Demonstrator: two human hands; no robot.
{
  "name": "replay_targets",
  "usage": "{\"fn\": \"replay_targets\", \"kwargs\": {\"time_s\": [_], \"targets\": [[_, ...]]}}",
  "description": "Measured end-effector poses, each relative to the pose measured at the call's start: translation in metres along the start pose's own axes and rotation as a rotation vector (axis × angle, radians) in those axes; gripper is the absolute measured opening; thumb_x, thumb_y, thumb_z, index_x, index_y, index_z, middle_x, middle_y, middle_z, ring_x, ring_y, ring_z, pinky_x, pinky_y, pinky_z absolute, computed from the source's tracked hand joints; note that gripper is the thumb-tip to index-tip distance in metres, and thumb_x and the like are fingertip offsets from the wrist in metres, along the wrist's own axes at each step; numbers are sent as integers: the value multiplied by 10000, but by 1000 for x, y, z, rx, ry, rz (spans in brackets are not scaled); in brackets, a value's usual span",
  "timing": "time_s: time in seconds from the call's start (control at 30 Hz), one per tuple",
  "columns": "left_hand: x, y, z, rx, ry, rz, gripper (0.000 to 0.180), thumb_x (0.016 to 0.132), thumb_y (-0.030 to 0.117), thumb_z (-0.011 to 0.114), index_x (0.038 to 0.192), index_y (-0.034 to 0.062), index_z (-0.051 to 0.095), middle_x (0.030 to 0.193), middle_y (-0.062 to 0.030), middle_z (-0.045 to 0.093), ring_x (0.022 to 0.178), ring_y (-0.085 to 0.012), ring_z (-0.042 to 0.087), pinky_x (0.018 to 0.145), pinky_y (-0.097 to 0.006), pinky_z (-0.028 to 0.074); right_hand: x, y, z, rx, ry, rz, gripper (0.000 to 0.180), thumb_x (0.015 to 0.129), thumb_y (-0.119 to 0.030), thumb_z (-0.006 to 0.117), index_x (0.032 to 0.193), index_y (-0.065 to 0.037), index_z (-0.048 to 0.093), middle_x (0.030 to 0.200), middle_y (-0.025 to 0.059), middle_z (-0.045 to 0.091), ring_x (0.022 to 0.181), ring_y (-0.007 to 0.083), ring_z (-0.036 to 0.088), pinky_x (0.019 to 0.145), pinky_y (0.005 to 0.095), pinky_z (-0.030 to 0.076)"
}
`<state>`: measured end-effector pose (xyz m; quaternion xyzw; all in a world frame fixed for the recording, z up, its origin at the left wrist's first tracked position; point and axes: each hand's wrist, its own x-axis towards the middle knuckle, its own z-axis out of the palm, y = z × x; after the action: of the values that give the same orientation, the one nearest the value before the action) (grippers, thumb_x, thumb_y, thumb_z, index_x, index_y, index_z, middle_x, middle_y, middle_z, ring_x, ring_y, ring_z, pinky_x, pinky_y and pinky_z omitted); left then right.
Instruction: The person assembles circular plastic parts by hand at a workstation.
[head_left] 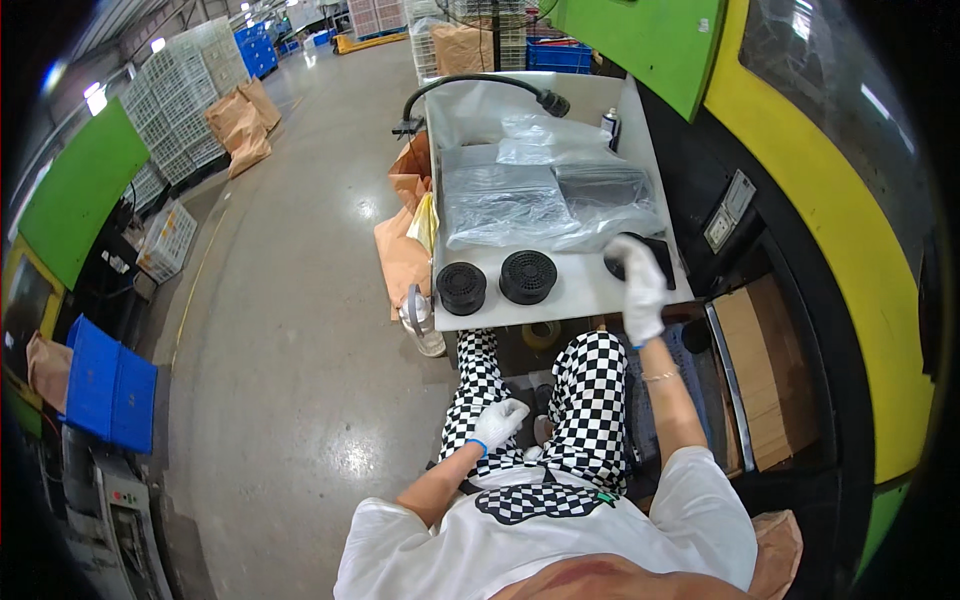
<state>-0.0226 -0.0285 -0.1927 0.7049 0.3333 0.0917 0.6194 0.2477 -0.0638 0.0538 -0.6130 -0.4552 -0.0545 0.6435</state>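
Observation:
My right hand, in a white glove, reaches over the right front of a white worktable. Beneath and beside it is a black piece, partly covered by the glove. The fingers are bent and somewhat smeared, so whether they grip it is unclear. Down at my lap, my gloved left hand rests by my left thigh, fingers curled together with nothing visible in them. Two round black parts with grille-like tops stand on the table's front: one at the left, another nearer the middle.
Clear plastic sheeting covers the table's middle. A spray can stands at the back right, beneath raised side walls. A black flexible arm curves over the back. A clear jug hangs by the left front corner. Green-yellow machinery borders the right.

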Motion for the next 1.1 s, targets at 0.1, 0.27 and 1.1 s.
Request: {"fn": "replay_targets", "kwargs": {"time_s": [0.1, 0.27, 1.1], "targets": [[-2, 28, -1, -445, -103, -201, 177, 920, 261, 614, 971, 106, 683, 686, 20, 621, 540, -74, 535, 490, -204, 403, -48, 79, 6, -628, -303, 182, 352, 965, -333, 414, 1011, -70, 643, 1010, 187, 663, 994, 325, 619, 888, 436, 467], [-4, 5, 12, -440, -143, -278, 252, 902, 304, 634, 999, 74, 666, 714, -7, 614, 556, -77, 523, 518, -203, 415, -78, 112, 12, -802, -621, 453, 455, 914, -445, 421, 987, -61, 653, 1006, 228, 653, 968, 403, 609, 880, 488, 461], [-5, 5, 21, 315, -299, -108, 376, 886, 373, 526, 1062, 74, 672, 838, -96, 691, 765, -201, 662, 719, -326, 518, -68, 100, 18, -876, -860, 576, 436, 878, -450, 490, 967, -78, 701, 995, 201, 670, 962, 377, 626, 856, 470, 484]]}}
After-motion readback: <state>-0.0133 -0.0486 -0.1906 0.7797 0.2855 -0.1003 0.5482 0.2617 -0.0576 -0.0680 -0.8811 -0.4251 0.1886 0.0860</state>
